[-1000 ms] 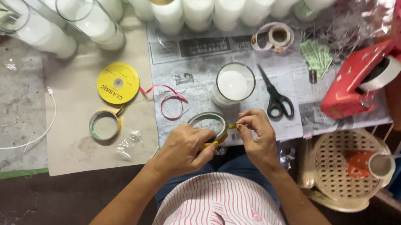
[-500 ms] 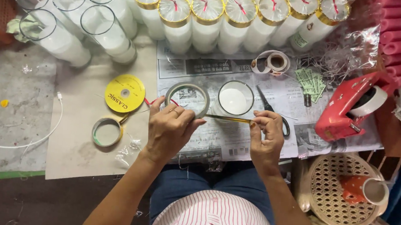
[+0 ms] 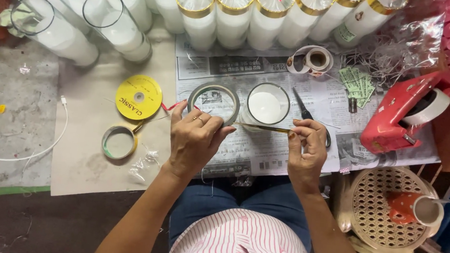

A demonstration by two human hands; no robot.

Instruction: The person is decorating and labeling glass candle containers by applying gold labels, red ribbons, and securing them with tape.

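Left hand grips tape roll; right hand pinches its gold tape strip.

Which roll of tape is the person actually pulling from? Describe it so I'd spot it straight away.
Start at the newspaper spread in the middle of the table. At its left part, the left hand grips a tape roll, a strip running across to the right hand. Unlike the smaller roll lying flat on the cardboard, it is lifted and in use.
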